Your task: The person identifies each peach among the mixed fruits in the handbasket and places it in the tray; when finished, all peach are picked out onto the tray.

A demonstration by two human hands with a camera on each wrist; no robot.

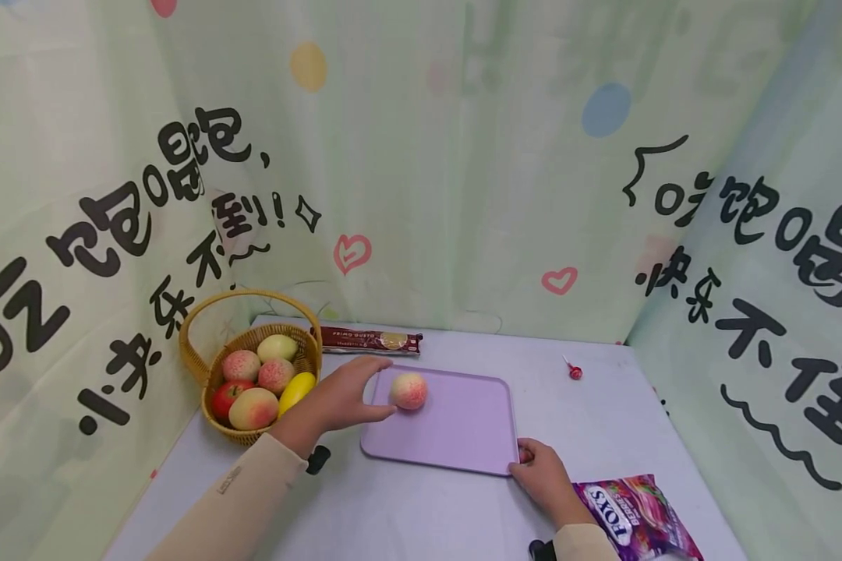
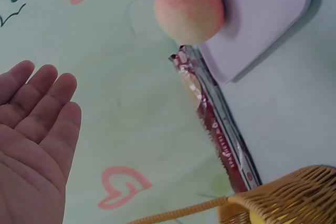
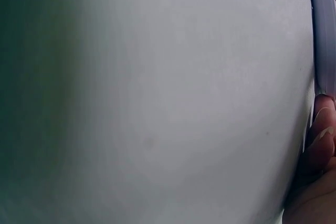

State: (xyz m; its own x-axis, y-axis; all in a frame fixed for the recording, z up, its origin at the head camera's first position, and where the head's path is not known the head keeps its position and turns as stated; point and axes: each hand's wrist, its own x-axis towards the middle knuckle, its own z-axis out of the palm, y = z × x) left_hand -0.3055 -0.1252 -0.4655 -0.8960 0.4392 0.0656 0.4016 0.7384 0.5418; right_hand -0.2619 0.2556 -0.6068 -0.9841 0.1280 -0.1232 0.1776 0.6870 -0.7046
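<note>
A pink-and-cream peach (image 1: 409, 391) sits on the left part of a lilac tray (image 1: 456, 421). Beside the peach is my left hand (image 1: 347, 393), thumb and fingers spread apart. In the left wrist view this hand (image 2: 37, 129) shows an open palm, with a gap between it and the peach (image 2: 189, 10). At the tray's near right corner, my right hand (image 1: 543, 475) grips the rim. The right wrist view catches only some fingers (image 3: 321, 148) of that hand at the tray's edge (image 3: 324, 35).
A wicker basket (image 1: 235, 434) of several fruits stands left of the tray. Behind the tray lies a dark red spaghetti packet (image 1: 372, 340). A red lollipop (image 1: 574, 372) is at the back right, a purple FOX'S bag (image 1: 638, 514) at the front right. Printed curtains (image 1: 421, 171) enclose the table.
</note>
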